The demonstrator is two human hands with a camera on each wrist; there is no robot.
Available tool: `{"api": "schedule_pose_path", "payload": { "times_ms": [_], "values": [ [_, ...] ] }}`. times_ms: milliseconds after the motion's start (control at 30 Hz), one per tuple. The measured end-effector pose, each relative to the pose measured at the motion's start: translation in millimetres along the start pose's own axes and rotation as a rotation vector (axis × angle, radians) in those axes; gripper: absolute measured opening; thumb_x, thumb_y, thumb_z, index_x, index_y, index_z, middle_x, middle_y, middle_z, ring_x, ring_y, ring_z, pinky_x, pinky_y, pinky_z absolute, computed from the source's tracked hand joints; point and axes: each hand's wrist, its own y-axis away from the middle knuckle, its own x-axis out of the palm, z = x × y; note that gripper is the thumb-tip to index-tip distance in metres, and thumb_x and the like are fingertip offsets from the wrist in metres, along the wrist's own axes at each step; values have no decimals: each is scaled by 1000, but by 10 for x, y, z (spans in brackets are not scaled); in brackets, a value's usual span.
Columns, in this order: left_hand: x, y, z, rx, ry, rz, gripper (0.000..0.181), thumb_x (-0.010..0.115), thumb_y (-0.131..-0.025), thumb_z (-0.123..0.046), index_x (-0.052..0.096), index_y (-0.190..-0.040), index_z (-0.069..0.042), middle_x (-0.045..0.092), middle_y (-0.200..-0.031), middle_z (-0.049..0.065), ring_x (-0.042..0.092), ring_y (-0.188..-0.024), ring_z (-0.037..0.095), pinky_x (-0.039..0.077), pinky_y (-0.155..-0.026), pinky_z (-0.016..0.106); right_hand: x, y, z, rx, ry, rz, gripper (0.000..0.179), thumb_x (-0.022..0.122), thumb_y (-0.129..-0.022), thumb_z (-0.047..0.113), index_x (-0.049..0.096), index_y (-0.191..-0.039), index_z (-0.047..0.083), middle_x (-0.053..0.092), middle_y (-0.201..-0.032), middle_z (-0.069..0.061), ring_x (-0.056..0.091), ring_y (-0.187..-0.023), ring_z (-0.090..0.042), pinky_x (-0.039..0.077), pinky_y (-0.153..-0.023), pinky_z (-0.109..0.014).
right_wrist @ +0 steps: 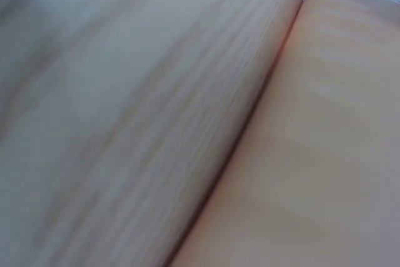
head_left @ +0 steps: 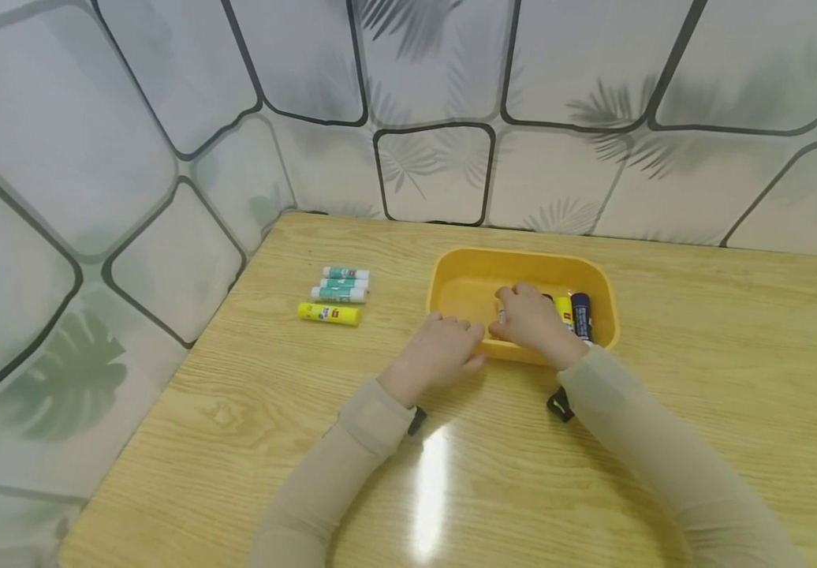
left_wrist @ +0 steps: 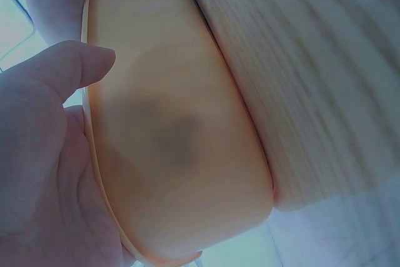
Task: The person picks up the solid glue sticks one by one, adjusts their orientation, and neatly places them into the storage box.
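Observation:
A yellow plastic bin [head_left: 465, 264] stands on the table. My left hand [head_left: 444, 351] holds its near left rim; in the left wrist view, the thumb [left_wrist: 94, 64] lies over the outer wall while the fingers are mostly hidden behind the rim. My right hand [head_left: 532, 319] reaches inside with bent fingers around a pale glue stick [head_left: 501, 312], most of it covered by the hand. Just right of that hand, a yellow glue stick [head_left: 564, 309] and a dark blue glue stick [head_left: 582, 315] lie side by side. The right wrist view shows only table and bin wall, no fingers.
Left of the bin, several white-and-green glue sticks [head_left: 338, 294] lie in a column, with a yellow glue stick [head_left: 329, 314] nearest to me. The wooden table [head_left: 238, 426] meets a patterned curtain [head_left: 430, 173] at its back and left edges. Dark straps [head_left: 561, 404] hang beneath the wrists.

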Motion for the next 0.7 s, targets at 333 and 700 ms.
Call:
{"api": "schedule_pose_path", "payload": {
  "times_ms": [333, 700],
  "values": [
    [-12, 2, -1, 2, 3, 4, 31, 44, -90, -42, 52, -100, -15, 56, -85, -2, 51, -75, 16, 33, -68, 30, 1, 6, -11, -15, -56, -18, 56, 62, -76, 27, 46, -120, -5, 43, -117, -29, 41, -107, -40, 31, -89, -51],
    [8, -4, 4, 1, 4, -2, 31, 44, -89, -43, 52, -100, -15, 56, -85, -2, 51, -74, 16, 33, -68, 30, -1, 10, -2, 0, -75, -24, 58, 62, -77, 26, 43, -122, -5, 37, -122, -32, 36, -111, -44, 27, -92, -53]
  ]
}}
